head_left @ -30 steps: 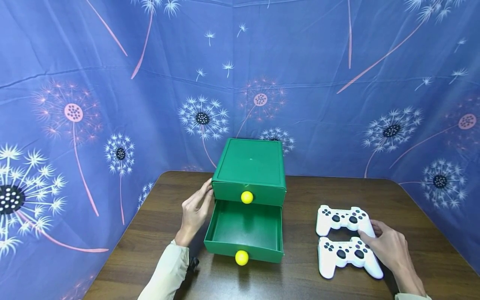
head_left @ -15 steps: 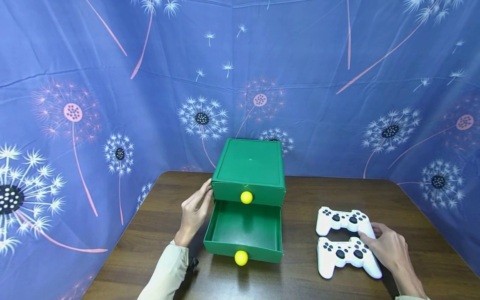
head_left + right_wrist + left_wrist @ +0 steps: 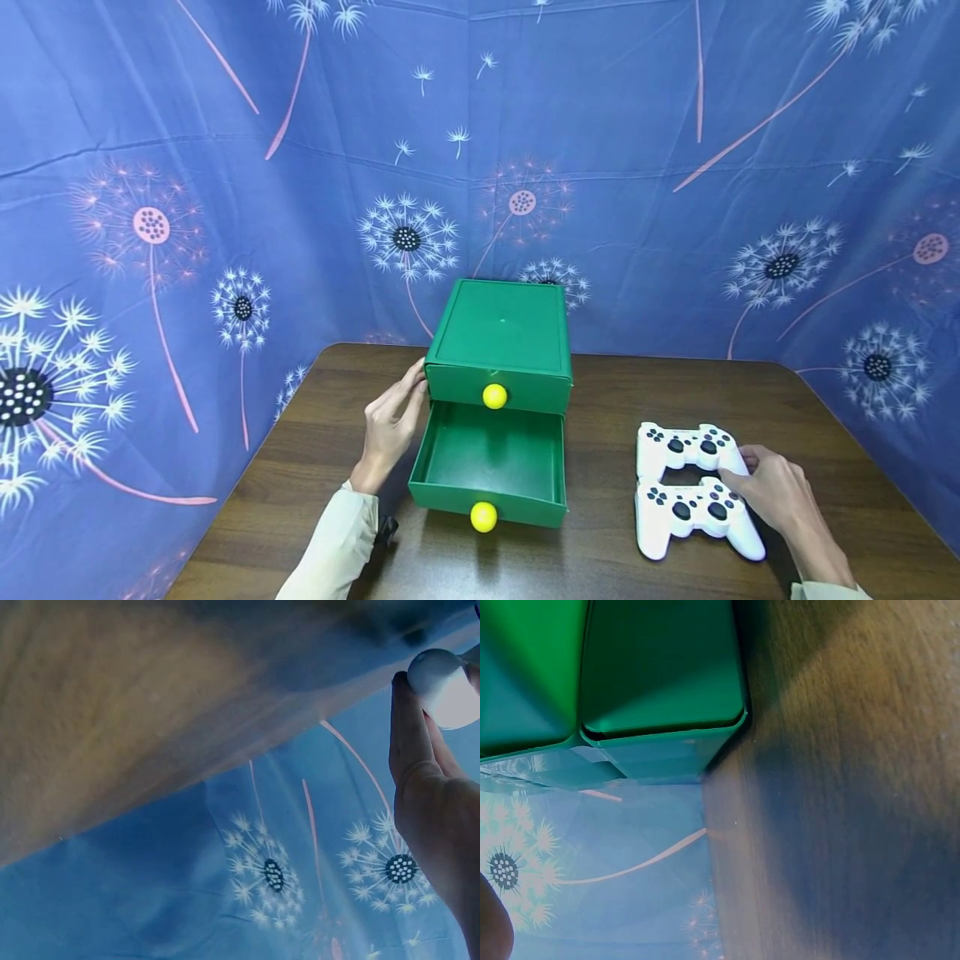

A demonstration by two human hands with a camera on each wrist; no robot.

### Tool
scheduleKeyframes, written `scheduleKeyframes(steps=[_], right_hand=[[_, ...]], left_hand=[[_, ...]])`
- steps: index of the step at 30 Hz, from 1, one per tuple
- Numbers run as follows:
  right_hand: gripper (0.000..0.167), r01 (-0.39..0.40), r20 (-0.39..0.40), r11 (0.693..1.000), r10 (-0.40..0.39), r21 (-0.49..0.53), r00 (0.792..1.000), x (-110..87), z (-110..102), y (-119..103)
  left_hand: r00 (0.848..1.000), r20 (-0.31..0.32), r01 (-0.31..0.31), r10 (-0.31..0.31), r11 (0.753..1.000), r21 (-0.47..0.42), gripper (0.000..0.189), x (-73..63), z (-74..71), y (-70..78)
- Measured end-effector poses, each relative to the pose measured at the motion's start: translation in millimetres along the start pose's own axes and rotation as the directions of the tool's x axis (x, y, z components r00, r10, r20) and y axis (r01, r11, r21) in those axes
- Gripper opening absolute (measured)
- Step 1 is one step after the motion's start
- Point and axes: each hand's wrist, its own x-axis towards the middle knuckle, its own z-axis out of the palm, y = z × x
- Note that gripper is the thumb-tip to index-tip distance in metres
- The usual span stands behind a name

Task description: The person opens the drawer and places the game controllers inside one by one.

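Note:
A green two-drawer box (image 3: 502,325) stands mid-table, its lower drawer (image 3: 487,450) pulled out and its upper drawer closed. Yellow ball knobs (image 3: 483,517) are on both drawer fronts. My left hand (image 3: 388,425) touches the box's left front edge with fingers extended; a fingertip shows at the lower left of the left wrist view. To the right, two white game controllers lie one behind the other. My right hand (image 3: 780,492) pinches the right handle of the far controller (image 3: 686,446); that rounded white end (image 3: 444,690) shows in the right wrist view. The near controller (image 3: 697,517) lies against it.
The brown wooden table (image 3: 600,550) ends at a blue dandelion-print cloth (image 3: 637,250) behind and at the sides. A small black object (image 3: 386,530) sits by the left sleeve (image 3: 333,542).
The far controller has shifted slightly toward the near one and straightened, closing the gap at their left handles. My right hand moved a little with it; my left hand stayed put.

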Motion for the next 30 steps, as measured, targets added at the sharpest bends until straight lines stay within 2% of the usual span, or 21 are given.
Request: scheduleKeyframes(steps=[3,8,12,17,22,30], right_hand=[[0.07,-0.012,0.04,1.0,0.013,-0.023,0.999,2.7,-1,-2],[0.071,-0.032,0.088,0.998,0.036,-0.047,0.995,3.9,-2,-3],[0.072,-0.044,0.085,0.998,0.047,-0.041,0.995,1.3,-2,-1],[0.07,-0.004,-0.006,1.0,0.004,-0.031,1.0,-5.4,0,0],[0.065,0.064,-0.103,0.998,-0.065,-0.012,0.993,-10.9,2,3],[0.061,0.059,-0.192,0.998,-0.054,0.02,0.98,-17.3,1,-1]], left_hand=[[1.0,-0.001,0.001,-0.001,1.0,-0.002,0.055,-0.1,-0.1,0.1],[1.0,0.0,-0.006,0.006,1.0,-0.006,0.056,0.9,0.2,1.2],[1.0,-0.003,-0.007,0.007,1.0,-0.001,0.055,2.2,0.2,2.6],[1.0,-0.001,0.004,-0.004,1.0,0.008,0.058,2.2,-0.1,3.7],[1.0,0.005,0.005,-0.005,1.0,0.012,0.056,0.1,0.0,1.5],[1.0,0.001,-0.017,0.017,1.0,0.024,0.051,-0.8,0.7,-2.2]])
